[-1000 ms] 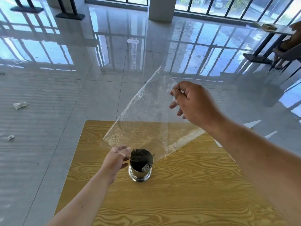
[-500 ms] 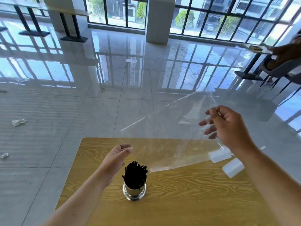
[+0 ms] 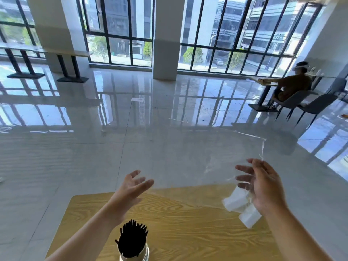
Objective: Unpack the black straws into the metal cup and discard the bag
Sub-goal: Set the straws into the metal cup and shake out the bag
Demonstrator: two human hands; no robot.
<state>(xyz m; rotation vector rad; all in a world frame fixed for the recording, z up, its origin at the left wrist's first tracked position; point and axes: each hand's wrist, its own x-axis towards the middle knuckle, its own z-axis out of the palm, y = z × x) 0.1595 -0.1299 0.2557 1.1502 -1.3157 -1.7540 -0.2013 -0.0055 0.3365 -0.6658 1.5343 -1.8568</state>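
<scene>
Wooden table [image 3: 188, 232]: black straws [image 3: 131, 240] in metal cup [image 3: 134, 256]; left hand [image 3: 131, 187] spread, empty; right hand [image 3: 263, 185] spread against clear bag [image 3: 216, 157].

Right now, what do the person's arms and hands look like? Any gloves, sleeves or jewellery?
Both arms are bare from the frame's edge to the fingertips: no sleeves show. The left hand and the right hand wear no gloves, and no rings, watch or wristband can be seen on the sides that face the camera. No markings or tools are attached.

Clear bag [image 3: 216, 157] spans the air between both hands; straws [image 3: 132, 237] stand below.
</scene>
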